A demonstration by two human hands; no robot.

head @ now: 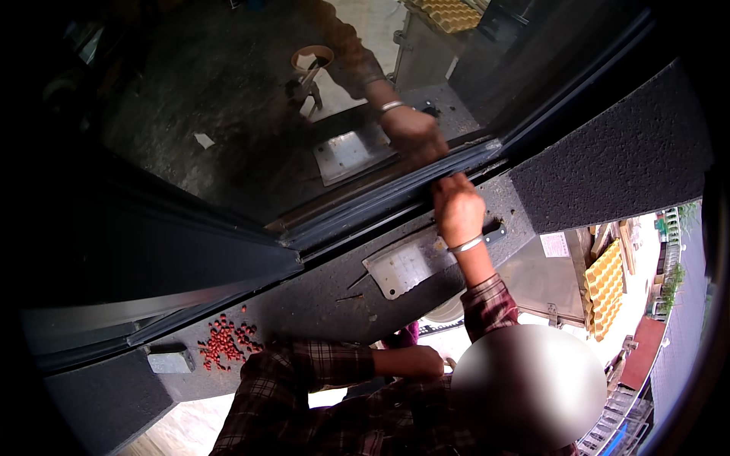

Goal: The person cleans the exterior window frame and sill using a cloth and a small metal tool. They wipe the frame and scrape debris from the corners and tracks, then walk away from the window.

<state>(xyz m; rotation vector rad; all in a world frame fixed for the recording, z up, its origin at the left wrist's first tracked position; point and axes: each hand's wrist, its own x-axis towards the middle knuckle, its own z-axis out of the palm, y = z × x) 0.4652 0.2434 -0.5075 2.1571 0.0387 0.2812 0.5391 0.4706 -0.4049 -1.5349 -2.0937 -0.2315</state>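
Observation:
My right hand point(459, 208), with a silver bangle at the wrist, reaches to the lower track of a dark window frame point(365, 214). Its fingers are bent against the track and their tips are hidden, so what they hold cannot be told. Under that wrist, a cleaver point(408, 265) lies flat on the dark stone sill point(308, 313), its black riveted handle to the right. My left hand point(425, 362) is bent in front of my body, below the sill; its fingers are mostly hidden. A bit of purple cloth point(406, 336) shows just above it.
Small red seeds or berries point(228, 342) lie scattered on the sill's left part, beside a pale rectangular block point(171, 362). Two thin dark pieces point(349, 297) lie near the blade. The window glass point(228, 114) mirrors my arm. A metal cabinet point(542, 279) and yellow egg trays point(604, 290) stand at right.

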